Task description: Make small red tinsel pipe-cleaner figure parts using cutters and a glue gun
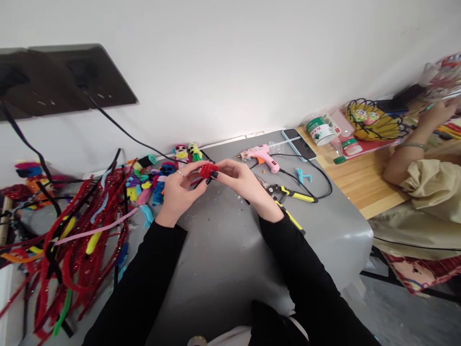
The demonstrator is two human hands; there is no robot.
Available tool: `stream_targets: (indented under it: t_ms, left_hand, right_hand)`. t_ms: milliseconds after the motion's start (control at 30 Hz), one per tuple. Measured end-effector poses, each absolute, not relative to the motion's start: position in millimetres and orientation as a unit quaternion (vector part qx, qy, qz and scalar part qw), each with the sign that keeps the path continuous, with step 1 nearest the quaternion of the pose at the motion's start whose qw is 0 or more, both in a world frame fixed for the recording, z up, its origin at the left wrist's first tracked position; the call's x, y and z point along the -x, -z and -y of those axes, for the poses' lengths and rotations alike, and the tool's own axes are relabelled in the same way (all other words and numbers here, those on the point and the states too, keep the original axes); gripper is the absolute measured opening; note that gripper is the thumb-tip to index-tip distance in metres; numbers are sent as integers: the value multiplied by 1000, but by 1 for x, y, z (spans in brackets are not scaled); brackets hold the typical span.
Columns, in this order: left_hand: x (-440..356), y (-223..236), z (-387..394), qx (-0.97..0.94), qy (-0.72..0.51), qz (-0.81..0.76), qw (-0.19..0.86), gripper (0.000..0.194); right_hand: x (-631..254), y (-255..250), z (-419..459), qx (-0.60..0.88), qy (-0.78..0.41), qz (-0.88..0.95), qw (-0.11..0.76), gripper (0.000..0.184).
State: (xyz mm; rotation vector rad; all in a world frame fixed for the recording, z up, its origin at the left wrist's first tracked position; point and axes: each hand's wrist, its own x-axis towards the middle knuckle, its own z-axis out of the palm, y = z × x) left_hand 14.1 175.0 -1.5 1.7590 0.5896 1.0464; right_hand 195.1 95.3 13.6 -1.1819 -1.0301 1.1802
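Left hand (183, 192) and right hand (239, 182) together, both pinching red coil (208, 170), pink glue gun (263, 157) lay beyond right hand, pliers (288, 193) beside right wrist.

A craft workspace, marked by pipe cleaners (79, 245) heaped at lower left, small dolls (181, 154) near center, and a pink glue gun (264, 156) beside pliers (284, 192) on a gray-covered table (216, 269).

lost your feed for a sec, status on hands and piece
both hands closed on red piece; pink glue gun and pliers lie right; nothing blocking
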Motion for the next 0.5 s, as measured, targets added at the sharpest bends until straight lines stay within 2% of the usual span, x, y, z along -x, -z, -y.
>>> stream_targets:
  t_ms: [500]
  left_hand:
    - [-13,1,-175,-725,-429,-238,484,36]
  right_hand:
    - [-195,-16,-94,504,-498,444,548,31]
